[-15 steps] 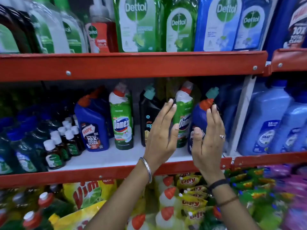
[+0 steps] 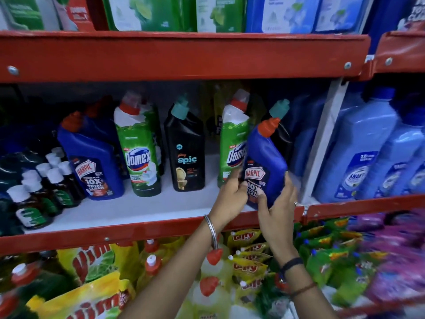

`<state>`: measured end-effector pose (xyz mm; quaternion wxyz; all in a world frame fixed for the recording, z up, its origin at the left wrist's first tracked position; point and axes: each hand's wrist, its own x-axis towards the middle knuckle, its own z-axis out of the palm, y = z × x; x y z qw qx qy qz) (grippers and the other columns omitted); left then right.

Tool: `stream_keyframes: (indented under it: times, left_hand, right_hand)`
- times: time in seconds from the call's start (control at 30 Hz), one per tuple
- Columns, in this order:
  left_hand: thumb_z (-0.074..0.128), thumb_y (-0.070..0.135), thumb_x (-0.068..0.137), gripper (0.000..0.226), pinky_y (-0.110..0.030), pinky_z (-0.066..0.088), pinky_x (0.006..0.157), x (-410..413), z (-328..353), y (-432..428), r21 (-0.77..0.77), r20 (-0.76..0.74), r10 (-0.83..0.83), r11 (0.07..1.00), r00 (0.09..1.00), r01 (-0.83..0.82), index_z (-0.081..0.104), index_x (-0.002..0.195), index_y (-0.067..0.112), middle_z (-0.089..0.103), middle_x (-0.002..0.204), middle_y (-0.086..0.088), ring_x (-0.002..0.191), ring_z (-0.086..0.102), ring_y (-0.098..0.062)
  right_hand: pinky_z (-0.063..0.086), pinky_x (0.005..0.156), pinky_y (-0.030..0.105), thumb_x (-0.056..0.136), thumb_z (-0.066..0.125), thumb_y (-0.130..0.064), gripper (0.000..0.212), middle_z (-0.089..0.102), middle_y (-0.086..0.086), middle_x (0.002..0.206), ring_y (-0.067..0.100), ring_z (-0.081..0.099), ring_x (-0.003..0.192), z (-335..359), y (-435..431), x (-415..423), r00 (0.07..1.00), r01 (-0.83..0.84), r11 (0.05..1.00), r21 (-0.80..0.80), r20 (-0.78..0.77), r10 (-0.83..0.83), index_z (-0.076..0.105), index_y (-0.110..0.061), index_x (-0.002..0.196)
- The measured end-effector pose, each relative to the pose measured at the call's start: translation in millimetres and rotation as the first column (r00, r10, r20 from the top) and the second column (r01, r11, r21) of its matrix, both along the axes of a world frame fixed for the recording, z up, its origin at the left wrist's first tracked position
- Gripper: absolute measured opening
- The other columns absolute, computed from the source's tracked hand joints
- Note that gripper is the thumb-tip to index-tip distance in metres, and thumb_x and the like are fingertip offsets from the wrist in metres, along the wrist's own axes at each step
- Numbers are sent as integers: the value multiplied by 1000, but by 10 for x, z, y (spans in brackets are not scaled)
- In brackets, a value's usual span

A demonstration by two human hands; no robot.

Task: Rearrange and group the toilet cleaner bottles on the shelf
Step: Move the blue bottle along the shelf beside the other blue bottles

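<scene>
On the middle shelf [image 2: 142,208] stand a blue Harpic bottle [image 2: 92,157] at the left, a green Domex bottle [image 2: 140,153], a black Spic bottle [image 2: 187,155] and a second green Domex bottle [image 2: 233,143]. A second blue Harpic bottle [image 2: 266,157] with an orange cap is tilted at the shelf's front right. My left hand [image 2: 232,196] grips its lower left side and my right hand [image 2: 279,203] grips its lower right side. Behind it another dark bottle with a teal cap [image 2: 279,109] is mostly hidden.
Small dark bottles with white caps [image 2: 46,180] crowd the shelf's left end. Large pale blue bottles [image 2: 358,157] fill the bay to the right, past a white upright [image 2: 326,134]. Dettol packs line the shelf above. Vim and Gify packs sit below.
Both hands were open, reaching at the right-hand bottles; now they hold the right Harpic bottle, pulled forward and tilted at the shelf front. The camera has moved closer.
</scene>
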<state>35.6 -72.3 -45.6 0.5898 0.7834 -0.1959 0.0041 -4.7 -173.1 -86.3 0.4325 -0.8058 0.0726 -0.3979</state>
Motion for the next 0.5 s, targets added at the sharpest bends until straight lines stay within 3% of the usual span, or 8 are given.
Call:
stream_keyframes:
  times: [0.07,0.13,0.27,0.4,0.5]
  left_hand:
    - [41,7,97,44,-31,43,103,60,0,-11,23,-31,-17,1000,999,18,37,138,23,54,130,0,121,51,-18]
    - [43,9,97,45,-45,43,107,97,4,-15,52,-44,-11,999,999,13,35,139,23,54,136,-7,124,52,-25]
    - [48,9,93,46,-46,48,101,72,-2,8,97,30,37,994,999,-40,33,135,21,58,132,-10,120,56,-27]
    - [53,11,91,43,-48,53,94,-38,-36,124,69,122,114,990,986,-123,39,130,20,61,126,-10,115,60,-26]
    - [57,14,90,37,-45,54,91,-113,-18,272,12,172,188,981,967,-193,44,125,19,63,122,-7,111,61,-23]
  right_hand:
    - [36,95,29,89,58,-20,62,45,13,139,29,43,126,-11,-71,25,999,-3,999,-44,-48,1,28,-12,142]
    - [43,89,35,88,59,-21,59,51,12,135,30,49,121,0,-130,35,998,-9,997,-72,-68,4,32,-13,139]
    - [47,81,34,87,63,-20,53,58,8,123,26,57,110,73,-208,24,995,-80,996,-47,-67,76,39,-15,134]
    - [54,89,43,84,66,-24,54,61,3,121,19,60,107,131,-206,10,980,-185,983,8,-74,185,43,-21,133]
    - [54,90,42,84,68,-24,56,64,2,123,16,62,109,191,-100,-25,965,-255,966,42,-49,257,43,-24,135]
